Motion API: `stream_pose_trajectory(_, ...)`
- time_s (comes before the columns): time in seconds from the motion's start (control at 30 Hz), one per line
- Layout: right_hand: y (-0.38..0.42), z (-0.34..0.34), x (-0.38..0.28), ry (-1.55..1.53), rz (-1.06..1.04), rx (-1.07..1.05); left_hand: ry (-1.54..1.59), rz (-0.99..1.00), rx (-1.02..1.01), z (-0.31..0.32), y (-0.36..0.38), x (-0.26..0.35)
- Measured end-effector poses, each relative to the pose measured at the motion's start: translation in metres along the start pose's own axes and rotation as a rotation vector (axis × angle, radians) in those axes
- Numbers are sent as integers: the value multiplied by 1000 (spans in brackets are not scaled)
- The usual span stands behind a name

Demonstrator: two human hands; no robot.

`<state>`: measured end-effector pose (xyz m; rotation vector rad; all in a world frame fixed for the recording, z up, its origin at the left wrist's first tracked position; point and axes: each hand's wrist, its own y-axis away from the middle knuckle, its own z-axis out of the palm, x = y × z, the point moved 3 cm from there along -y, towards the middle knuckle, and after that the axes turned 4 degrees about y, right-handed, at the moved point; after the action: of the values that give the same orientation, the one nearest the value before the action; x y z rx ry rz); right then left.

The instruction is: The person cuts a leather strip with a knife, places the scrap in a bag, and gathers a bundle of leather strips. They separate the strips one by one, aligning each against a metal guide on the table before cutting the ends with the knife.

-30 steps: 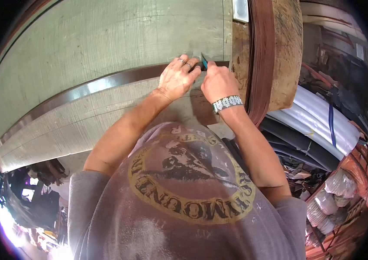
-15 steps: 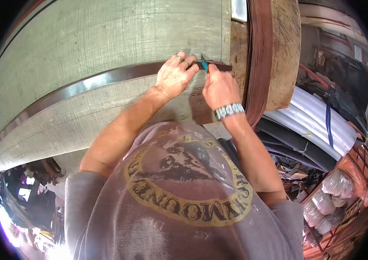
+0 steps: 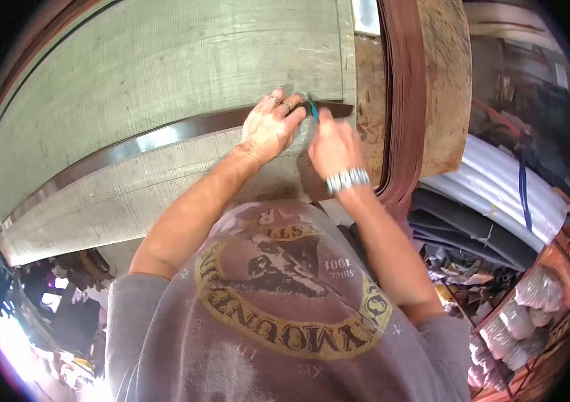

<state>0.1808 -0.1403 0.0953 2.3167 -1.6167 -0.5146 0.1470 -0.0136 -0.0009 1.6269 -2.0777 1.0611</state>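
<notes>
A long dark brown strip (image 3: 164, 137) lies across a pale green scored cutting surface (image 3: 164, 60). My left hand (image 3: 268, 127), with rings on two fingers, presses flat on the strip near its right end. My right hand (image 3: 332, 147), with a beaded band at the wrist, is closed on a small teal-handled tool (image 3: 312, 107) whose tip meets the strip just right of my left fingers. The right hand is blurred.
A stack of brown strips (image 3: 402, 87) hangs over a worn wooden block (image 3: 446, 74) at the right. Rolls of white and dark material (image 3: 493, 187) lie below it. Bagged goods on shelves (image 3: 533, 301) fill the lower right.
My right hand with the tool has shifted slightly left and down along the strip. My left hand stays pressed on the strip. The camera view has tilted a little.
</notes>
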Motion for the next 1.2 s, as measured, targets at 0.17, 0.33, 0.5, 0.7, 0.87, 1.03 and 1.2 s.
stream_pose_trajectory(0.17,17,-12,2,-36,24,-49,-9,20,16,-2,-1,8)
stream_pose_trajectory(0.33,-3,9,6,-93,-18,15,1,24,-12,2,5,11)
stream_pose_trajectory(0.5,9,3,8,-123,-10,-59,7,5,-29,0,2,8)
stream_pose_trajectory(0.7,6,15,17,-106,-28,33,-8,31,-1,2,-1,10)
stream_pose_trajectory(0.87,3,18,12,-110,34,50,-24,13,-22,1,3,5)
stream_pose_trajectory(1.03,19,15,16,-128,7,5,-20,24,-16,2,-2,9)
stream_pose_trajectory(1.2,17,18,20,-156,14,24,-8,24,-10,1,-3,12)
